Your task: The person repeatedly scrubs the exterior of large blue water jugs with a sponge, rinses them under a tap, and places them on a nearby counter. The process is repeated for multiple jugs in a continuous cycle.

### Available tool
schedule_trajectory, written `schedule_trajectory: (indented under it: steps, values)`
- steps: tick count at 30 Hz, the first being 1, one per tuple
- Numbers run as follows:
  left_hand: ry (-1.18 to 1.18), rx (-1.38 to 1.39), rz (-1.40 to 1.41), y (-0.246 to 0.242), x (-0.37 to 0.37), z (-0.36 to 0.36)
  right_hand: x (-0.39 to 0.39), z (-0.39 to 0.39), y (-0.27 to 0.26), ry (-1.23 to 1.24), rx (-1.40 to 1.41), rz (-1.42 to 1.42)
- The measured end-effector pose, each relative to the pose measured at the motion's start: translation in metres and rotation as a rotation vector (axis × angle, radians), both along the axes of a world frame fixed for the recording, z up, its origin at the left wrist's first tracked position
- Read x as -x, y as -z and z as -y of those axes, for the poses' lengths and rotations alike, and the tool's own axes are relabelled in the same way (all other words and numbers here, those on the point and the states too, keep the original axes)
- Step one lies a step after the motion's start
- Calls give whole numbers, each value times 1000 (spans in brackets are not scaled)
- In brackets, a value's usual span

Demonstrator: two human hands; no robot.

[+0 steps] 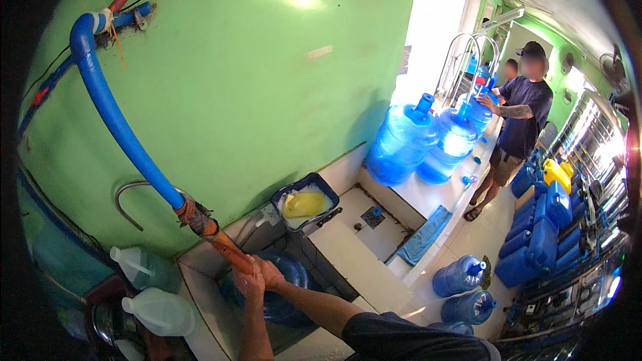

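My left hand (249, 282) and my right hand (270, 272) grip the lower end of an orange pipe (228, 249) together. Dark wrapping (196, 216) joins it to a long bent blue pipe (120, 125), tied near the wall at its top. Right beneath my hands, a blue round water jug (291, 306) lies in a tiled basin (205, 281). My hands and forearms cover part of the jug, and the pipe's tip is hidden. Beside the basin, a dark tub (330, 191) holds a yellow cloth (306, 204) in whitish liquid.
Two translucent plastic jugs (159, 311) stand at the left. Large blue water bottles (401, 145) line a white counter (409, 200), with a blue towel (426, 235) on its edge. A person (526, 100) works there. More bottles (459, 276) and blue containers (539, 240) occupy the floor.
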State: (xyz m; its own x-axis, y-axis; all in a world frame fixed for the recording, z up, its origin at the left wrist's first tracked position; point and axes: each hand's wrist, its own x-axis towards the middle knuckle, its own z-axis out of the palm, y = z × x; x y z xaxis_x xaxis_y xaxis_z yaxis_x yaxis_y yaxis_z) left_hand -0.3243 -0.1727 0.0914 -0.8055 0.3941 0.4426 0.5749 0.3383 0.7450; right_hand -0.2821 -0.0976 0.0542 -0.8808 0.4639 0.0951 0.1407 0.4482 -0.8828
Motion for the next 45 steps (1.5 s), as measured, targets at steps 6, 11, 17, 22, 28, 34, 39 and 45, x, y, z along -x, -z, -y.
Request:
schedule_trajectory:
  steps: [6, 11, 17, 22, 28, 34, 39, 45]
  values:
    - [-48, 164, 30, -16, 6, 5, 9, 6, 7, 34, -156, -90]
    - [-13, 238, 217, -23, 14, 0, 11, 5, 21, -19, -68, 62]
    - [-124, 103, 66, -7, 5, -7, 10, 9, 31, 53, -154, -84]
    - [-181, 115, -53, -1, 4, -2, 12, 14, 22, 67, -291, -70]
    - [-74, 62, 77, -12, 10, 2, 4, 16, -8, 149, -23, 86]
    - [-111, 166, 55, -12, 17, -2, 7, 15, -2, 113, -38, 66]
    - [-116, 88, 52, -10, 19, -2, 11, 14, 20, 144, -92, 20]
    - [-126, 69, 99, -11, 18, -3, 11, 15, 16, 92, -206, 10]
